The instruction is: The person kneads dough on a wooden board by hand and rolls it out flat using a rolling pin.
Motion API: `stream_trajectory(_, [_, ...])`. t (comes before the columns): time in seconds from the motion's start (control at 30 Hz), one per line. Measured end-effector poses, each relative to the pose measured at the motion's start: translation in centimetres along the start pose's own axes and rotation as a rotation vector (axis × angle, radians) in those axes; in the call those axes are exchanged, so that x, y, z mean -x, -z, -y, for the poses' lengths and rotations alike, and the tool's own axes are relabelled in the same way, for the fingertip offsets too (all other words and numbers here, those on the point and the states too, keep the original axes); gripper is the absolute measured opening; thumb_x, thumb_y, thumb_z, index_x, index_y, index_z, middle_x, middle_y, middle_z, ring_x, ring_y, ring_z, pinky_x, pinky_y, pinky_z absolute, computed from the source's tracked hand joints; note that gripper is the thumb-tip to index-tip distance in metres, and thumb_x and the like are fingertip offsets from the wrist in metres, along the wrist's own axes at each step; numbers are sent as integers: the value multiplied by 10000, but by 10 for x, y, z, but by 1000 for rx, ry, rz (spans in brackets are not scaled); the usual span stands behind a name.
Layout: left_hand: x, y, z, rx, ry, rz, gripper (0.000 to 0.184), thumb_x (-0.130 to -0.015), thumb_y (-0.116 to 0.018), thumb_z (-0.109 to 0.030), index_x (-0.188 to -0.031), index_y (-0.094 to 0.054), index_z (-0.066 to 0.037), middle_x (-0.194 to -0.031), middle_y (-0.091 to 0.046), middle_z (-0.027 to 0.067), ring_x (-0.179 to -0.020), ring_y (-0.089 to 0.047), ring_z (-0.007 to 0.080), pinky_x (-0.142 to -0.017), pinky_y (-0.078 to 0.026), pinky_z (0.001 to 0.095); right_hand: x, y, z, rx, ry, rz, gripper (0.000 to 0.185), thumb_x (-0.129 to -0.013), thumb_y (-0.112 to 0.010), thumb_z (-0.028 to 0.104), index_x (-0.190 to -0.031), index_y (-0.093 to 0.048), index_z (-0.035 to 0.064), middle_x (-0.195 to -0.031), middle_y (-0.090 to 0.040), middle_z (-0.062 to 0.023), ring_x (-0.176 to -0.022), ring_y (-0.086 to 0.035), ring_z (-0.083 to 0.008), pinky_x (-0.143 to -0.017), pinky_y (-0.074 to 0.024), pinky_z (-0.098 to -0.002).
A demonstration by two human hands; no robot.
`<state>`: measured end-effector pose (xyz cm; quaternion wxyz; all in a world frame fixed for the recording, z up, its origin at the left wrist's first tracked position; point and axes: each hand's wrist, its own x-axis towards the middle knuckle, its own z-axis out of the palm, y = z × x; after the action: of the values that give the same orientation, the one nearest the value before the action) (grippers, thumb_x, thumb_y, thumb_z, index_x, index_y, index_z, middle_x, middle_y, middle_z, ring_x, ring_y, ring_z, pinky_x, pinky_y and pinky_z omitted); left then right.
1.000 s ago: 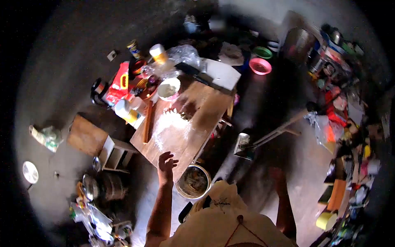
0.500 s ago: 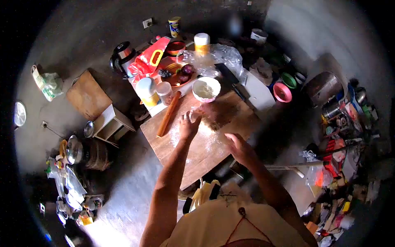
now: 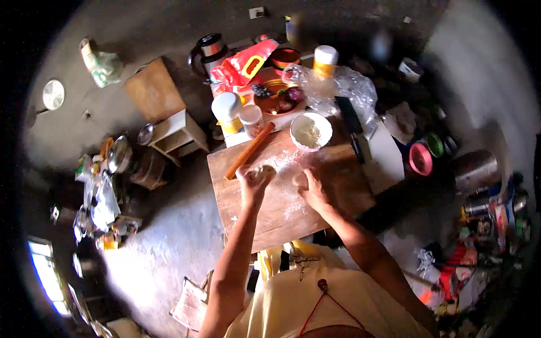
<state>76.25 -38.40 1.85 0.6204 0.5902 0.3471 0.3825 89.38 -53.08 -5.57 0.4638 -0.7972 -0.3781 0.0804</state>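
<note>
Flour (image 3: 288,160) lies on the worktop (image 3: 350,190) between the curled left hand (image 3: 255,179) and right hand (image 3: 313,190); whether they hold anything, I cannot tell. Handwork seems underway, calling next for light touch.

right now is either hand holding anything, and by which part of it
The left hand and right hand each seem to hold a pale lump, but blur hides where it is gripped, so that cannot be told.
</note>
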Motion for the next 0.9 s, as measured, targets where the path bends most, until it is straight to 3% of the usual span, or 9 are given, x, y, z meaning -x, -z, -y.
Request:
stream_trajectory(0.03, [10, 10, -3, 18, 89, -13, 629, -792, -793, -92, -1237, -353, -26, -1002, -552, 81, -906, -584, 175, -784, -496, 300, -9, 17, 14, -214, -73, 116, 701, -719, -725, 33, -1342, -420, 133, -1107, -624, -219, -1017, -609, -398, -855, -497, -453])
stream_trajectory(0.1, [38, 29, -2, 35, 206, -30, 661, -800, -788, -95, -1328, -400, -8, -1038, -577, 79, -949, -591, 166, -837, -500, 290, -22, 20, 15, -116, 82, 32, 719, -732, -720, 22, -1368, -400, 126, -1171, -603, -220, -1078, -598, -395, -865, -496, -454])
stream_trajectory(0.2, [84, 28, -32, 126, 312, -104, 442, -840, -746, -115, -1227, -559, -15, -1104, -649, 86, -1012, -599, 154, -906, -485, 290, -42, 25, 14, 25, 311, 81, 712, -740, -714, 11, -1373, -400, 97, -1265, -551, -225, -1186, -533, -400, -917, -484, -449])
stream_trajectory(0.33, [125, 31, -20, 221, 320, -245, 409, -840, -740, -104, -1210, -572, -47, -1119, -633, 60, -1044, -587, 165, -941, -457, 304, -33, 21, 4, 73, 320, 261, 692, -692, -732, -13, -1317, -443, 46, -1270, -479, -278, -1137, -513, -436, -993, -439, -439])
stream_trajectory(0.47, [143, 35, -16, 342, 347, -323, 371, -869, -693, -59, -1211, -549, -52, -1133, -627, 65, -1061, -585, 173, -944, -459, 310, -18, 45, 44, -179, 169, 447, 617, -700, -759, 81, -1261, -503, 86, -1115, -601, -159, -1093, -558, -352, -946, -460, -443])
stream_trajectory(0.67, [152, 43, -23, 474, 350, -303, 349, -879, -679, -52, -1200, -539, -53, -1127, -626, 72, -1031, -595, 168, -922, -467, 306, -12, 0, 46, -336, 127, 419, 576, -701, -757, 54, -1217, -503, 86, -1058, -597, -145, -1027, -577, -312, -881, -474, -418])
stream_trajectory(0.73, [154, 45, -23, 396, 371, -284, 351, -878, -687, -60, -1196, -539, -53, -1121, -628, 69, -1029, -595, 168, -913, -466, 294, -37, 2, 64, 24, 391, 358, 623, -718, -727, -8, -1281, -481, 95, -1142, -601, -155, -1093, -577, -308, -906, -484, -406])
stream_trajectory(0.83, [154, 50, -19, 341, 372, -277, 358, -878, -700, -85, -1196, -539, -52, -1094, -633, 59, -1014, -593, 156, -904, -460, 282, -63, -28, 87, -183, 388, 345, 577, -753, -704, 36, -1287, -499, 109, -1160, -609, -172, -1073, -577, -335, -912, -472, -420])
stream_trajectory(0.9, [152, 52, -17, 322, 360, -257, 362, -878, -705, -92, -1198, -539, -53, -1087, -634, 56, -1010, -592, 150, -903, -458, 280, -84, -55, 92, -400, 204, 489, 580, -796, -691, 99, -1342, -493, 108, -1176, -624, -183, -1099, -568, -366, -933, -461, -443])
